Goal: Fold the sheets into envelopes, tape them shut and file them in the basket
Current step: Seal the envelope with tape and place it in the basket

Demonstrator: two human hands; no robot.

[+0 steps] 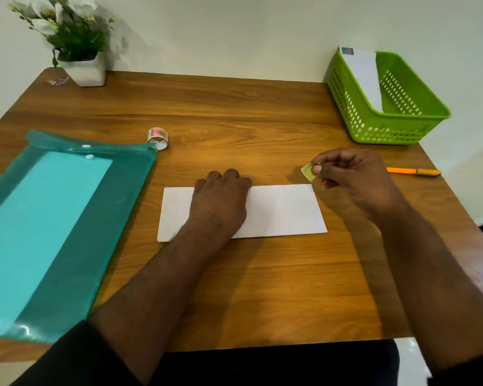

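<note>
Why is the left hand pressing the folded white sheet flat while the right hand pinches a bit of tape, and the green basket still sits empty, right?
Not quite: the head view shows the green basket already holds one white envelope. The rest stands: left hand on the folded white sheet, right hand pinching the tape piece.

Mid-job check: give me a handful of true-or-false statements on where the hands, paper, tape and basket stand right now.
1. The left hand rests on the folded white paper envelope. True.
2. The right hand holds the orange pen. False: it pinches a small greenish piece of tape; the orange pen lies on the wooden table.
3. The green plastic basket is empty. False: a white envelope leans inside.
4. The small patterned tape roll sits beside the teal plastic folder. True.
</note>
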